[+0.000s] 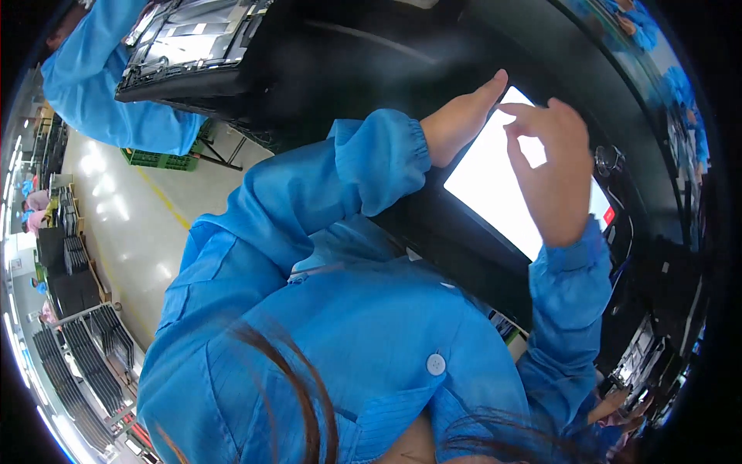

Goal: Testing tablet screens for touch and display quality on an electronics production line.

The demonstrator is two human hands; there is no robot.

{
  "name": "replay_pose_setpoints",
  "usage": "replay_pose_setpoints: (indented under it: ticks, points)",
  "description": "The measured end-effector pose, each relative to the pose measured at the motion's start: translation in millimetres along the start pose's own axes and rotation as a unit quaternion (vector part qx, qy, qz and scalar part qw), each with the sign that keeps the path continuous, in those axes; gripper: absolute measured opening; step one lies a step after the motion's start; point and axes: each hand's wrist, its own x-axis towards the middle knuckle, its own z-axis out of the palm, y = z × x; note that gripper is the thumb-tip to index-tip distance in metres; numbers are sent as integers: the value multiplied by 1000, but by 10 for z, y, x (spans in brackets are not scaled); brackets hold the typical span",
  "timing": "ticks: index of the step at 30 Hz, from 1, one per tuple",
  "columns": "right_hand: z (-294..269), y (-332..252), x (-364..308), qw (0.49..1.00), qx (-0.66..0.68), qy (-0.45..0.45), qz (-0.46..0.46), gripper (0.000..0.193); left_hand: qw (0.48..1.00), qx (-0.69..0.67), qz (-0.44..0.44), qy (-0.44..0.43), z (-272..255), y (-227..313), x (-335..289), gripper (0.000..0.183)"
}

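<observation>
A brightly lit white screen [488,182] lies on the black work surface, its glare washing out detail. My left hand [462,124] rests along its upper left edge with the thumb stretched out; the other fingers are mostly hidden. Over the screen's right part is my right hand [558,166]. Its thumb and forefinger curve into a ring and come together near the screen's far end, close to my left hand. Anything small between those tips is too faint to make out. A red patch [608,216] shows at the screen's right corner.
Thin cables [627,232] lie right of the screen. An open device frame [193,46] stands at the far left, beside a person in a blue sleeve [116,100]. A green crate [158,159] sits on the floor there. Racks of dark panels [89,359] line the left.
</observation>
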Motion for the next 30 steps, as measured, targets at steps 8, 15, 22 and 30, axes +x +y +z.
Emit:
replay_pose_setpoints:
  ticks: [8, 15, 22, 30]
  points:
    - [3, -443, -146, 998, 38, -45, -10, 26, 956, 165, 203, -135, -243, -191, 107, 13]
    - [-829, -184, -607, 970, 50, -202, 122, 59, 979, 72, 165, -98, -246, -222, 177, 38]
    - [-1036, 241, -1049, 957, -37, -38, 284, 39, 986, 120, 115, -31, -131, -181, 165, 53]
    - [-832, 505, -735, 926, 270, -104, 241, 33, 972, -187, -62, -126, 84, 147, 224, 64]
